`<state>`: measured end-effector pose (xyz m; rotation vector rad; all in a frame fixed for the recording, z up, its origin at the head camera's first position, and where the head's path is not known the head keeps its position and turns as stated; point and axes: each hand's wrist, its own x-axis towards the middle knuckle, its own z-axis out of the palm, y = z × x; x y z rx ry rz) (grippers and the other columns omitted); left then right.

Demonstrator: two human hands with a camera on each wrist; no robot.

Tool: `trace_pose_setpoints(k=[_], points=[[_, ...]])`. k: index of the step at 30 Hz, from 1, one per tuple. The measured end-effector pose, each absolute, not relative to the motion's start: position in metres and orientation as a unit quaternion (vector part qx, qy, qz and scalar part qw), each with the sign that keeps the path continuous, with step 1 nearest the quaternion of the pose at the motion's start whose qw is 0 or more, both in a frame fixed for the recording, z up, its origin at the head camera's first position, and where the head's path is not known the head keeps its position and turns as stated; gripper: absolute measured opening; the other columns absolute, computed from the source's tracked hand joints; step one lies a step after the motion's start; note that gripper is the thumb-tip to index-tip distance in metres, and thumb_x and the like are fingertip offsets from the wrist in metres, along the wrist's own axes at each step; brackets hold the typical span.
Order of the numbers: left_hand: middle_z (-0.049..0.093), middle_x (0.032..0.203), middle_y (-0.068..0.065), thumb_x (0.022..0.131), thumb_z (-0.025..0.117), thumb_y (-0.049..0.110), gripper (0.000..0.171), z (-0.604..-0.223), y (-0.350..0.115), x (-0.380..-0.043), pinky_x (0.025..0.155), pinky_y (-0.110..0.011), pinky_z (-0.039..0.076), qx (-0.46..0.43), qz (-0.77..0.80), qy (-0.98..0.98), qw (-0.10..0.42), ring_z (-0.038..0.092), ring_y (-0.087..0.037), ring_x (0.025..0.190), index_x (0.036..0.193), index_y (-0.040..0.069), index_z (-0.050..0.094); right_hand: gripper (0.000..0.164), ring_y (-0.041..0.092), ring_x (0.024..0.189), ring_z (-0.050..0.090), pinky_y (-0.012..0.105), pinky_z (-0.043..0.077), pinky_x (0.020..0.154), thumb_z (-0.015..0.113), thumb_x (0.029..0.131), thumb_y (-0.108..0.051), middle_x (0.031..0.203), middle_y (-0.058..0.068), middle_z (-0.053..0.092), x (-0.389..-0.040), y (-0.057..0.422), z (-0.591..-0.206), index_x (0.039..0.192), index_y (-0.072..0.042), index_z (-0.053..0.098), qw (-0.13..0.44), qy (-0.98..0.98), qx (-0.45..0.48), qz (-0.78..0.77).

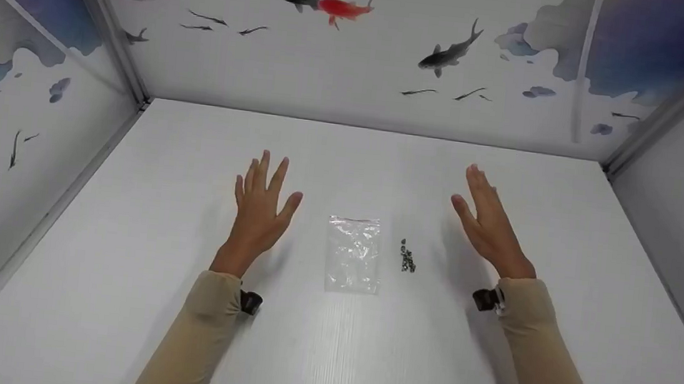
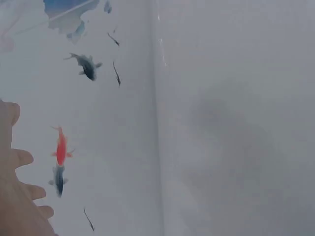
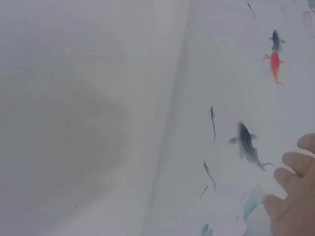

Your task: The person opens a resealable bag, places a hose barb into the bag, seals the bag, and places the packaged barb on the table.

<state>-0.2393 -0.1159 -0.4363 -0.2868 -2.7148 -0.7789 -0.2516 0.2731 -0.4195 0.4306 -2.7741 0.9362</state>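
A clear zip-lock plastic bag (image 1: 353,256) lies flat on the white table, its zip edge toward the back. Just right of it sits a small cluster of dark, shiny metallic pieces (image 1: 408,258), too small to tell their kind. My left hand (image 1: 259,218), fingers spread, hovers over the table to the left of the bag and holds nothing. To the right of the metallic pieces, my right hand (image 1: 492,228) is raised with straight fingers, also holding nothing. At the edges of the wrist views, parts of the left hand (image 2: 22,191) and right hand (image 3: 295,191) show.
White panels printed with fish and lotus shapes stand behind the table (image 1: 326,353) and along both sides. Grey metal posts (image 1: 107,25) mark the corners. A small black camera sits at each wrist, under beige sleeves (image 1: 196,335).
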Motion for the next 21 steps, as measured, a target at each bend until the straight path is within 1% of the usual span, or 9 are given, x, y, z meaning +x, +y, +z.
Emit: trace_pose_setpoints(k=[2,5,7,10,12,15,18,21], points=[[0.006,0.163,-0.009,0.100,0.040,0.049,0.067,-0.435,-0.113,-0.234,0.116,-0.057,-0.002,-0.134,-0.293,-0.939,0.122,0.003,-0.032,0.150,0.155,0.019,0.018,0.066,0.029,0.150,0.006,0.050,0.004,0.119,0.036,0.102,-0.048,0.162,0.007,0.009,-0.254,0.269,-0.414,0.156,-0.021,0.010,0.057,-0.930,0.174,0.319],[0.007,0.163,-0.002,0.101,0.037,0.047,0.064,-0.436,-0.109,-0.226,0.118,-0.052,-0.001,-0.195,-0.303,-0.930,0.065,0.003,-0.025,0.150,0.155,0.021,0.014,0.062,0.028,0.150,0.008,0.052,0.008,0.118,0.032,0.102,-0.051,0.162,0.002,0.011,-0.257,0.260,-0.409,0.155,-0.027,0.012,-0.010,-0.930,0.206,0.304],[0.008,0.163,0.002,0.102,0.035,0.047,0.062,-0.438,-0.104,-0.220,0.119,-0.050,0.001,-0.236,-0.300,-0.924,0.024,0.004,-0.020,0.150,0.155,0.024,0.014,0.060,0.027,0.150,0.010,0.052,0.010,0.118,0.031,0.102,-0.052,0.162,-0.001,0.013,-0.259,0.252,-0.410,0.154,-0.029,0.015,-0.051,-0.930,0.221,0.288],[0.010,0.162,0.007,0.102,0.034,0.049,0.061,-0.443,-0.096,-0.212,0.119,-0.047,0.003,-0.291,-0.284,-0.913,-0.041,0.006,-0.016,0.150,0.155,0.028,0.014,0.058,0.024,0.149,0.013,0.050,0.013,0.118,0.030,0.102,-0.052,0.161,-0.002,0.017,-0.261,0.239,-0.417,0.154,-0.026,0.021,-0.094,-0.931,0.243,0.255],[0.011,0.162,0.008,0.101,0.033,0.052,0.061,-0.446,-0.091,-0.207,0.120,-0.046,0.004,-0.319,-0.267,-0.905,-0.083,0.008,-0.013,0.150,0.155,0.030,0.014,0.059,0.023,0.149,0.016,0.049,0.014,0.118,0.030,0.102,-0.052,0.160,-0.001,0.019,-0.263,0.230,-0.423,0.153,-0.025,0.024,-0.114,-0.931,0.257,0.232],[0.013,0.161,0.010,0.100,0.030,0.056,0.060,-0.448,-0.084,-0.202,0.120,-0.045,0.005,-0.350,-0.240,-0.895,-0.135,0.010,-0.012,0.149,0.154,0.033,0.016,0.058,0.027,0.148,0.018,0.051,0.015,0.117,0.030,0.102,-0.051,0.160,0.002,0.022,-0.265,0.216,-0.429,0.153,-0.023,0.026,-0.141,-0.929,0.277,0.202],[0.014,0.161,0.012,0.100,0.028,0.057,0.059,-0.451,-0.077,-0.198,0.120,-0.045,0.007,-0.374,-0.212,-0.888,-0.165,0.011,-0.011,0.149,0.153,0.035,0.017,0.054,0.030,0.147,0.019,0.054,0.016,0.116,0.031,0.103,-0.047,0.159,0.003,0.024,-0.267,0.206,-0.434,0.152,-0.024,0.028,-0.155,-0.927,0.289,0.182],[0.016,0.160,0.013,0.101,0.028,0.056,0.057,-0.453,-0.071,-0.194,0.119,-0.046,0.009,-0.394,-0.188,-0.881,-0.180,0.012,-0.011,0.149,0.153,0.035,0.019,0.051,0.029,0.148,0.019,0.052,0.016,0.117,0.032,0.104,-0.044,0.159,0.002,0.025,-0.268,0.197,-0.437,0.152,-0.026,0.030,-0.165,-0.925,0.297,0.173]])
